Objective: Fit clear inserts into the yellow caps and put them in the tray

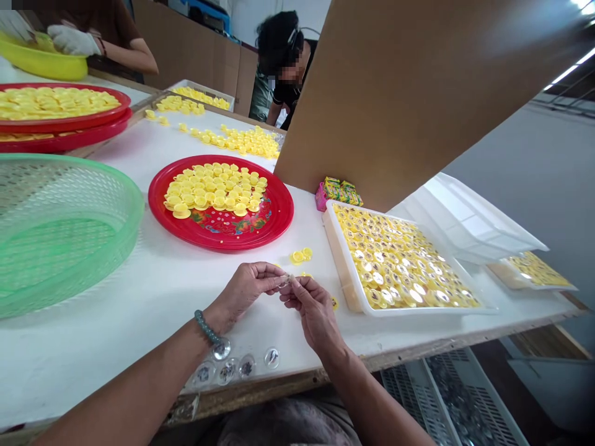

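My left hand (252, 290) and my right hand (312, 308) meet over the white table, fingertips pinched together on one small clear piece (288, 280). Its exact kind is too small to make out. A green bead bracelet (207, 327) circles my left wrist. Just beyond my fingers lie a few yellow cup-shaped plastic pieces (298, 256). Near the front edge, below my left wrist, rest several clear round discs with dark pictures inside (246, 366). The red tray (218, 243) past my hands bears a heap of yellow pieces (216, 186).
At right stands a white tray (346, 272) packed with yellow pieces under clear tops. A large cardboard sheet (385, 93) leans behind it, near small green-yellow boxes (341, 191). A green basket (125, 217) sits left. Two other people work across the table, one wearing white gloves (74, 41).
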